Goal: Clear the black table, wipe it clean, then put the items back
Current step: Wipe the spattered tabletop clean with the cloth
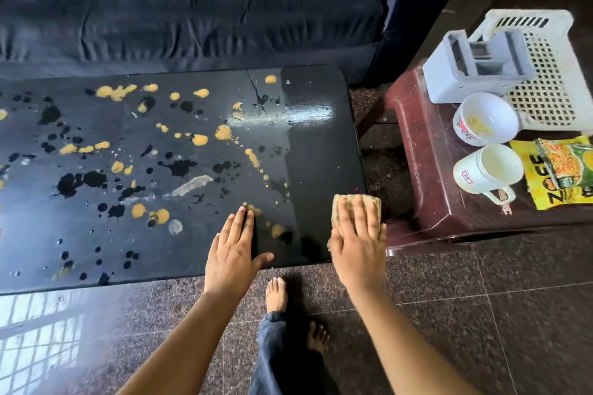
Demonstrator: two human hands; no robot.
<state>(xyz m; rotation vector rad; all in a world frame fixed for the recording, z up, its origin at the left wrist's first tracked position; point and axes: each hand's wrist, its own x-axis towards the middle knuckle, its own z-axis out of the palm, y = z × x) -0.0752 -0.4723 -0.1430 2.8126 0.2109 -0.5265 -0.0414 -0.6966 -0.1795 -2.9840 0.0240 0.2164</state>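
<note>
Black table (314, 144) — hands flat, right hand (356, 240) pressing cloth (356, 202), left hand (232, 253) bracing.

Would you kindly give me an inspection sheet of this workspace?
Surface: black table, right strip wiped glossy; yellow and black splatters elsewhere.
Job's things: cloth at near right corner; bowl, mug, grey holder, snack packets on maroon stool.
Clutter: white basket beside the holder.
Grippers: left hand flat on table; right hand pressing flat on cloth.
Cables: nothing seen.
Surroundings: dark sofa behind; tiled floor.
</note>
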